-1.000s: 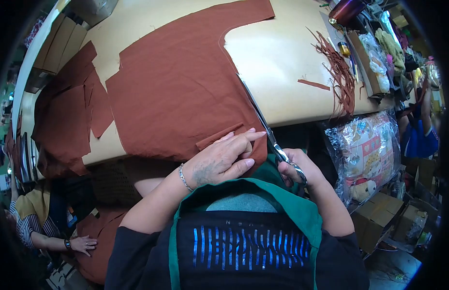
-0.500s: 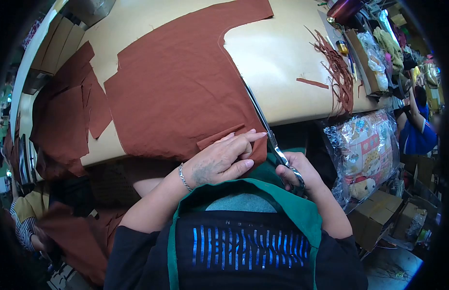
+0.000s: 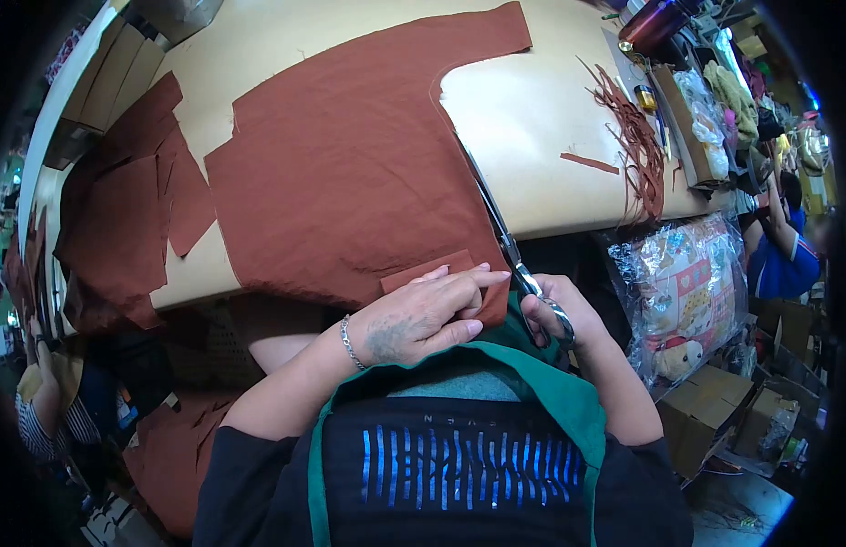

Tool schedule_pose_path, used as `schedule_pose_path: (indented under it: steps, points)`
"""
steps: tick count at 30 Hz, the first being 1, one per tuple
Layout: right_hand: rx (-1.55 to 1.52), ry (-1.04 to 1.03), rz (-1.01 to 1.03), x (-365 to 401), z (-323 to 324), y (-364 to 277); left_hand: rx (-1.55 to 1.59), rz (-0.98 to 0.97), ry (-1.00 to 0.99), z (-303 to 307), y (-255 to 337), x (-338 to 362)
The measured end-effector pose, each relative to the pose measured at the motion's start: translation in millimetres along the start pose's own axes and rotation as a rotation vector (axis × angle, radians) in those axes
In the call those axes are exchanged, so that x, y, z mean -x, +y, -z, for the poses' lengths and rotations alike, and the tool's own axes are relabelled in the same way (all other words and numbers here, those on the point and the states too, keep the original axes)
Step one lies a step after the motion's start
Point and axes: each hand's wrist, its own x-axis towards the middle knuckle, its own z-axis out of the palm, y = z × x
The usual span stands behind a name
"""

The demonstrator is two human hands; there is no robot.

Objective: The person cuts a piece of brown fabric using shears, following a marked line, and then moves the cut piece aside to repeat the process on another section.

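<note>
The left hand (image 3: 421, 314) lies flat and open at the lower middle of the frame. Its fingers are stretched over the near edge of a large rust-brown cloth piece (image 3: 350, 173) and touch a small patch of the same cloth (image 3: 426, 271). The cloth covers the middle of the tan surface (image 3: 532, 109).

Just right of it, the right hand (image 3: 555, 321) is closed around the handles of long scissors (image 3: 505, 239). Their blades run up and left along the cloth's right edge.

More rust-brown pieces (image 3: 122, 210) lie at the left of the frame. A heap of thin trimmed strips (image 3: 637, 137) sits at the upper right, with one loose strip (image 3: 590, 162) beside it. A plastic-wrapped bundle (image 3: 696, 287) hangs below the surface's right end.
</note>
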Motion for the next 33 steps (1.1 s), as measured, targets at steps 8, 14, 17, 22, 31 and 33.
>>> schedule_pose_path:
  steps: [8, 14, 17, 22, 31, 33]
  points:
    - [0.03, 0.056, -0.084, 8, -5, -2, 0.017, 0.019, -0.011, 1, 2, 2]
    - [0.013, -0.02, -0.027, 0, 1, -5, -0.007, -0.003, -0.056, -1, 5, 1]
    - [0.01, -0.032, -0.048, -13, 4, -11, 0.001, -0.031, -0.092, -6, 5, 3]
    - [-0.017, -0.035, -0.025, -14, 5, -15, -0.045, -0.016, -0.098, -7, 0, 7]
    - [0.09, 0.081, -0.043, -5, 0, -11, 0.007, -0.069, -0.103, -3, 2, 10]
    - [0.111, 0.098, -0.081, -3, -1, -13, -0.006, -0.073, -0.089, -1, 2, 12]
